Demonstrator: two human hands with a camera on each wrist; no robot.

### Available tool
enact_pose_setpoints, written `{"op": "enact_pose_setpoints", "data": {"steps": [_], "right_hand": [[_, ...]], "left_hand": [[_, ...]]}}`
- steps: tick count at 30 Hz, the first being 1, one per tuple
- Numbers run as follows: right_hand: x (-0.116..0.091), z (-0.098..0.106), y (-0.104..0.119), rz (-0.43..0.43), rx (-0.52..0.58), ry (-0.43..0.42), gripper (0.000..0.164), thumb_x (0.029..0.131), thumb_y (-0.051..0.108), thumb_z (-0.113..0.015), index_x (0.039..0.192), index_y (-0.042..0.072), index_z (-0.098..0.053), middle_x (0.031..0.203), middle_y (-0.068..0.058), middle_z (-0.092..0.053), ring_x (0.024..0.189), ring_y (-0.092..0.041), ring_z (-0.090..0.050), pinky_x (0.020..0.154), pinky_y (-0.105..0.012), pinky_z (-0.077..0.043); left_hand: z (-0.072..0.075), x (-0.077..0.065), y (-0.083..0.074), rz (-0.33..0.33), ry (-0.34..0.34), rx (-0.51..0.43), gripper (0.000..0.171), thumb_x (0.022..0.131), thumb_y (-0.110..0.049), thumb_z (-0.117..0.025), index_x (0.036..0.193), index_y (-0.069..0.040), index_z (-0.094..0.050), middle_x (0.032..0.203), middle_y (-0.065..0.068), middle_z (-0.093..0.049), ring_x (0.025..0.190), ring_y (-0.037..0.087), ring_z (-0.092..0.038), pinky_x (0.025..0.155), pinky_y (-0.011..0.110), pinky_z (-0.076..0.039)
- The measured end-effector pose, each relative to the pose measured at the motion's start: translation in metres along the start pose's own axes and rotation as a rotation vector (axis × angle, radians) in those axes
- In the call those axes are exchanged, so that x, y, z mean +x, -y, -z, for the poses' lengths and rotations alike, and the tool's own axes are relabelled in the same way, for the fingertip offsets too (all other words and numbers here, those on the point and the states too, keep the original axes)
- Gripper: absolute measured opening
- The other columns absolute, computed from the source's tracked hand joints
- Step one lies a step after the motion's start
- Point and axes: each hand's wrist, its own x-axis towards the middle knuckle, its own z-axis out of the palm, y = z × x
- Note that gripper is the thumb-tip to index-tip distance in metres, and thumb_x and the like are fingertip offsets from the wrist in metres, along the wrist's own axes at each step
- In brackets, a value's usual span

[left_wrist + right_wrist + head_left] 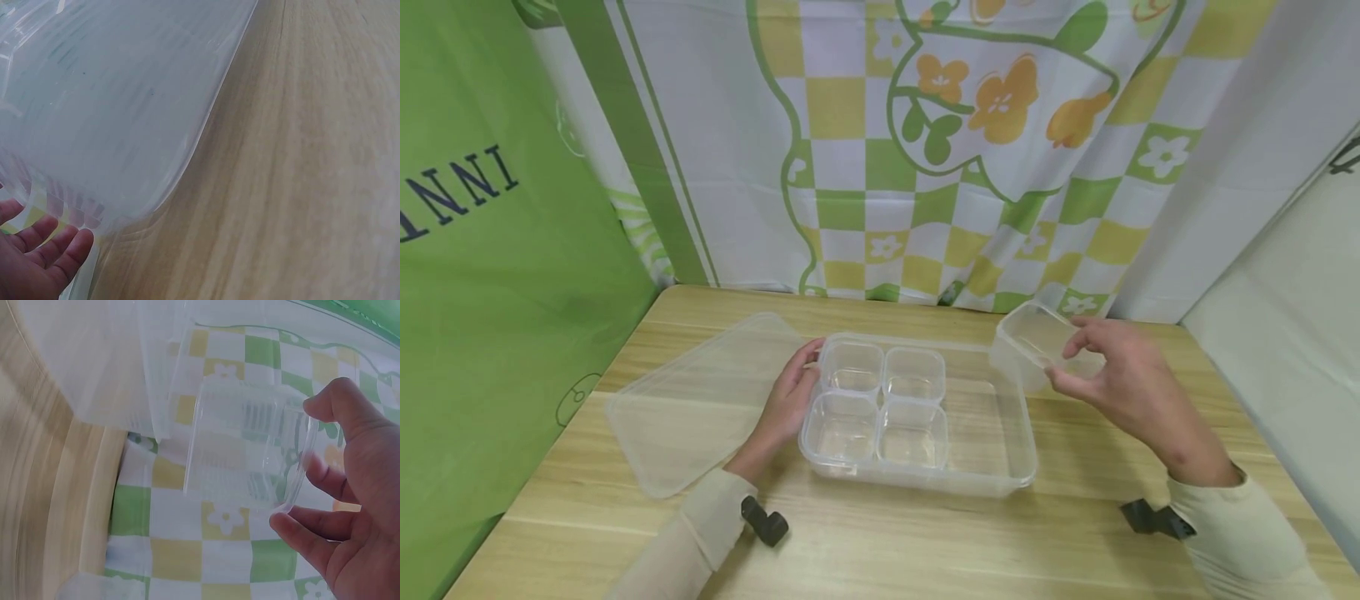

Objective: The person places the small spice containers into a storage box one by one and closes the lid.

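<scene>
A large clear plastic container [988, 479] stands on the table, with several small clear containers [914, 375] fitted into its left part. The right part of it holds none. My left hand [790, 392] rests against its left end; in the left wrist view the fingers [74, 253] touch the end wall, loosely spread. Above and beyond its back right corner, my right hand [1123, 379] pinches another small clear container [1026, 354] by the rim. That small container [250, 447] shows between thumb and fingers in the right wrist view.
A large translucent lid [688, 421] lies flat on the wooden table [925, 550], left of the container. Behind the table hangs a checked, flowered curtain [891, 171]. Green cloth [512, 275] is on the left, and a pale wall [1292, 258] on the right.
</scene>
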Motion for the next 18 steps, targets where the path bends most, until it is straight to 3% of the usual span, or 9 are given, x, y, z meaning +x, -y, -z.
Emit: {"op": "enact_pose_setpoints", "data": {"steps": [7, 11, 18], "right_hand": [[0.001, -0.007, 0.006, 0.069, 0.038, -0.004, 0.027, 0.069, 0.015, -0.087, 0.081, 0.015, -0.063, 0.122, -0.023, -0.069, 0.113, -0.047, -0.062, 0.090, -0.061, -0.046], [0.001, -0.013, 0.008, 0.117, 0.057, -0.003, 0.028, 0.070, 0.014, -0.086, 0.081, 0.015, -0.061, 0.122, -0.022, -0.069, 0.111, -0.046, -0.063, 0.090, -0.059, -0.046], [0.001, -0.022, 0.009, 0.127, 0.068, 0.008, 0.029, 0.071, 0.016, -0.086, 0.083, 0.017, -0.059, 0.125, -0.020, -0.068, 0.109, -0.043, -0.065, 0.087, -0.056, -0.048]], "left_hand": [[0.000, 0.000, 0.000, 0.013, 0.007, 0.006, 0.046, 0.108, -0.010, -0.039, 0.154, -0.006, -0.043, 0.137, 0.025, -0.052, 0.116, 0.043, -0.057, 0.093, 0.044, -0.051], [0.000, -0.001, -0.002, 0.030, 0.006, 0.011, 0.046, 0.108, -0.011, -0.039, 0.154, -0.008, -0.043, 0.138, 0.023, -0.052, 0.116, 0.043, -0.058, 0.094, 0.047, -0.051], [0.000, 0.000, -0.001, 0.022, 0.001, 0.004, 0.046, 0.108, -0.009, -0.040, 0.153, -0.007, -0.044, 0.137, 0.023, -0.053, 0.115, 0.043, -0.058, 0.092, 0.045, -0.051]]}}
